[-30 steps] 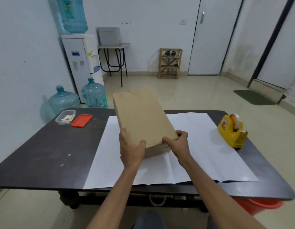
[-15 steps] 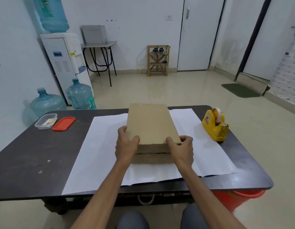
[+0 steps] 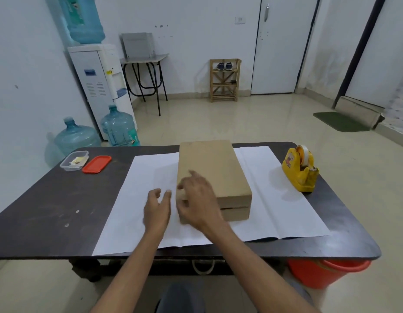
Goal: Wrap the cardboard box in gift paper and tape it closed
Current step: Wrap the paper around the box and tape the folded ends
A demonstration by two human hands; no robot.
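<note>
The box (image 3: 213, 175) is lying flat on the paper (image 3: 275, 199) at frame centre, long axis running bottom to top; both hands (image 3: 157, 208) (image 3: 198, 199) are being held open, grasping nothing.

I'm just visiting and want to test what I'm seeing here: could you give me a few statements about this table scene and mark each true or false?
1. The cardboard box lies flat on the white gift paper. True.
2. The tape dispenser is red. False: it is yellow.
3. Both hands grip the box. False: the left hand and right hand are open, neither holding anything.
4. An orange lid lies beside a clear container at the table's far left. True.
5. The paper is already folded over the box. False: it lies spread flat on the table.
</note>
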